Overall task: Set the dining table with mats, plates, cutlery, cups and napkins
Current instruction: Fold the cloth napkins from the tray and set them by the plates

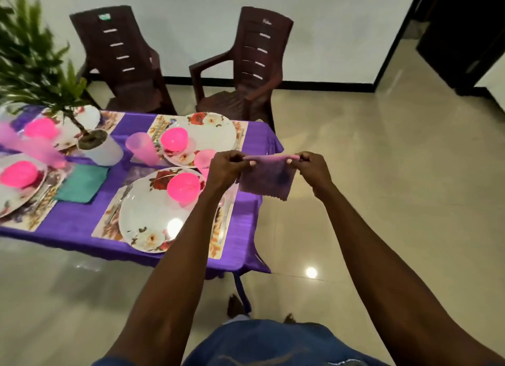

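We observe the left hand [224,166] and right hand [308,165] each pinching a top corner of a purple napkin [266,180], apparently folded, hanging between them beyond the table [82,221] edge.

Pretty plain room: a white wall [191,24] with a dark skirting strip [328,85] along the bottom, and a glossy beige tiled floor [396,174] that catches a bright spot of ceiling light [311,272]. Two dark brown plastic armchairs [246,73] stand against that wall, just behind the purple-clothed tabletop [82,223]. There's a dark doorway [464,37] off to the right, and blurry green plant fronds [30,59] fill the left edge.
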